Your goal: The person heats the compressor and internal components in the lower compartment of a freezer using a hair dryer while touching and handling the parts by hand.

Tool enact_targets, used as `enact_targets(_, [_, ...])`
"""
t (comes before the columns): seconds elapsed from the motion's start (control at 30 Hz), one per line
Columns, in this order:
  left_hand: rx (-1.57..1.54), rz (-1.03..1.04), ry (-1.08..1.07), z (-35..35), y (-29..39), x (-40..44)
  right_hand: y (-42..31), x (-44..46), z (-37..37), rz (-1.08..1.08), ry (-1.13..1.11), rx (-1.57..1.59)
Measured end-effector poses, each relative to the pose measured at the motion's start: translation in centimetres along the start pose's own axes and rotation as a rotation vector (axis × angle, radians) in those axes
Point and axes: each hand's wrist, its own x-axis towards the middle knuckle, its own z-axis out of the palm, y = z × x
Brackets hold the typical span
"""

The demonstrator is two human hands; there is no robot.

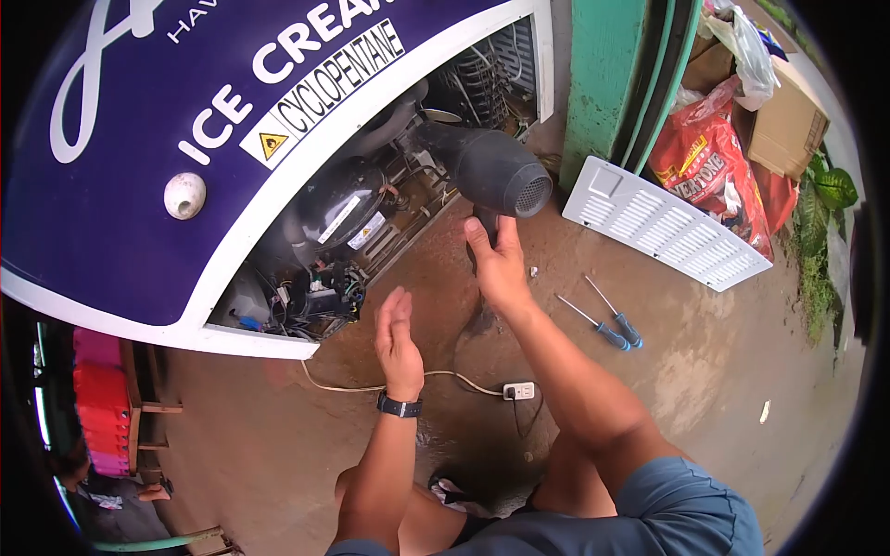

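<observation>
My right hand is wrapped round the handle of a black hair dryer. The dryer's round mesh end faces back to the right, while its narrower end reaches into the open lower compartment of a blue and white ice cream freezer. Inside that compartment are a black compressor, wiring and dark coils. Lower and to the left, my left hand is held in the air before the compartment, fingers stretched out, with nothing in it. A black watch is on that wrist.
Two blue-handled screwdrivers lie on the wet floor at right. A white louvred panel leans by a green post. A corded socket rests between my arms. Red bags and cardboard fill the far right.
</observation>
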Motion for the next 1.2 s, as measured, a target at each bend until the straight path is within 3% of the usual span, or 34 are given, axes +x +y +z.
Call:
enact_targets(0.13, [0.197,-0.044,0.185,-2.3,2.0,-1.2,0.2,0.4,-0.8,-0.026,-0.028,-0.062])
enact_targets(0.2, [0.261,0.265,0.159,-1.8,8.2,-0.5,0.5,0.9,-1.5,-0.047,-0.059,-0.101])
enact_targets(0.27, [0.543,0.651,0.187,-4.2,12.4,-0.3,-0.5,0.7,-1.4,-0.084,-0.067,-0.147])
enact_targets(0.3, [0.683,0.833,0.298,-6.4,13.2,0.2,-0.4,0.7,-1.0,-0.153,-0.031,-0.172])
enact_targets(0.33, [0.756,0.877,0.456,-7.9,14.6,0.7,-0.4,0.6,-1.0,-0.153,-0.041,-0.185])
enact_targets(0.37, [0.765,0.843,0.662,-9.9,15.2,1.3,-0.5,0.4,-1.2,-0.138,-0.06,-0.224])
enact_targets(0.4, [0.757,0.837,0.666,-11.5,15.4,2.0,-0.6,0.2,-1.3,-0.124,-0.077,-0.262])
enact_targets(0.47, [0.7,0.656,1.018,-14.3,15.6,3.2,0.0,-0.1,-1.3,-0.134,-0.074,-0.279])
enact_targets(0.5, [0.697,0.649,1.025,-15.4,15.1,3.8,0.3,-0.3,-1.2,-0.139,-0.069,-0.288])
enact_targets(0.57, [0.523,0.518,0.678,-17.2,12.9,4.7,0.6,-0.5,-1.5,-0.138,-0.077,-0.325])
enact_targets(0.6, [0.4,0.354,0.57,-17.5,11.9,4.5,0.6,-0.5,-1.5,-0.141,-0.078,-0.358])
enact_targets(0.67, [0.516,0.361,0.562,-17.2,9.2,4.9,0.4,-0.7,-1.3,-0.166,-0.087,-0.363])
enact_targets(0.8, [0.489,0.295,0.598,-16.0,10.1,5.0,0.1,-1.1,-0.9,-0.198,-0.087,-0.465])
enact_targets(0.9, [0.557,0.359,0.633,-16.0,9.8,5.2,-0.7,-1.9,-0.4,-0.191,-0.153,-0.585])
enact_targets(0.97, [0.538,0.349,0.63,-16.0,10.0,5.2,-0.3,-2.0,-0.7,-0.296,-0.227,-0.689])
enact_targets(1.2, [0.499,0.38,0.596,-16.5,9.7,5.5,-0.4,-1.5,0.7,-0.38,-0.243,-0.706])
